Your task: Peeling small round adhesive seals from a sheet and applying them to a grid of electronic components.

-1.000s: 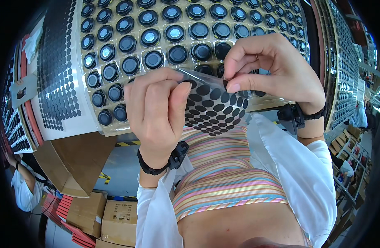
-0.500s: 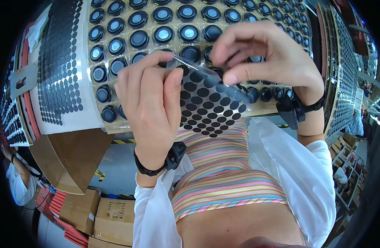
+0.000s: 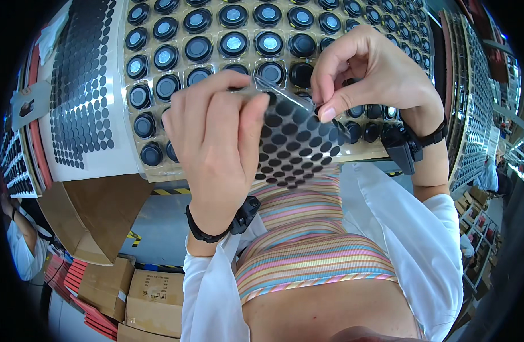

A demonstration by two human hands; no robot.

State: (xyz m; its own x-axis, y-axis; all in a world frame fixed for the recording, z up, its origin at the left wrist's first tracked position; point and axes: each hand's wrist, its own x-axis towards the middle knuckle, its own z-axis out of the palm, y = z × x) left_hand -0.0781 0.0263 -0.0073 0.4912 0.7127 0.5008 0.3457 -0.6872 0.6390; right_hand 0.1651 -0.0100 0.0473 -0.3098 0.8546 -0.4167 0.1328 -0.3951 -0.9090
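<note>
- grey floor (image 3: pixel 168 223), yellow-black striped tape (image 3: pixel 135 238)
- cardboard boxes (image 3: pixel 155 310), lower left
- open brown carton (image 3: pixel 105 208), left of centre
- metal rack (image 3: pixel 482 246), right side
- bright lights (image 3: pixel 522 170), far right edge

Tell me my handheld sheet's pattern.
The clear plastic sheet has black dots, best seen in the head view.

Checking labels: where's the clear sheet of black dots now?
Head view, just right of centre: the clear sheet of black dots is held in the left hand, right hand at its upper right, overlapping the near edge of the parts tray.
</note>
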